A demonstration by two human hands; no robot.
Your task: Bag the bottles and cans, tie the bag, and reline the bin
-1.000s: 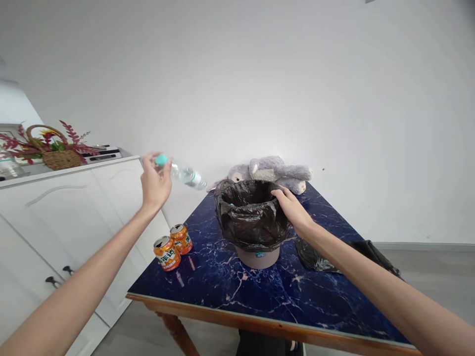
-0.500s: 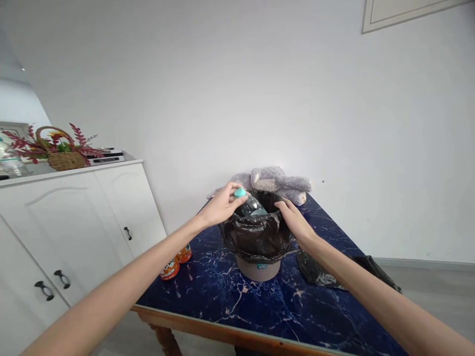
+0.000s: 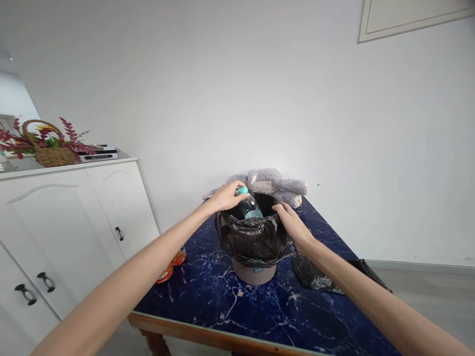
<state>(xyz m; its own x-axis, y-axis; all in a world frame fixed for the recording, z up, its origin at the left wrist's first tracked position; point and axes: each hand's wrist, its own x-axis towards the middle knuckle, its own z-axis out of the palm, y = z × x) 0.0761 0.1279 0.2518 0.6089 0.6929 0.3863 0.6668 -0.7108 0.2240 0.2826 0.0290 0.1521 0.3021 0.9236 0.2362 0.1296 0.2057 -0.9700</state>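
Note:
My left hand (image 3: 229,196) is closed around the neck of a clear plastic bottle (image 3: 252,207), just under its turquoise cap. The bottle leans inside the mouth of a trash can (image 3: 254,275), its lower end hidden behind the rim. A black garbage bag (image 3: 252,241) lines the can, its edge folded down over the outside. My right hand (image 3: 291,220) grips the bag-covered rim on the right side, thumb on top and the other fingers out of sight. Another turquoise bit shows inside the can, too small to name.
A grey plush toy (image 3: 265,180) lies behind the can against the wall. Two orange cans (image 3: 179,257) stand at left, partly behind my forearm. Another black plastic bag (image 3: 315,277) lies at right on the blue marbled table (image 3: 222,301). A white cabinet (image 3: 74,212) holds a flower basket (image 3: 55,156).
The bottle in my left hand has turned more upright inside the can's mouth. My right hand keeps its place on the rim. The whole view has shifted slightly.

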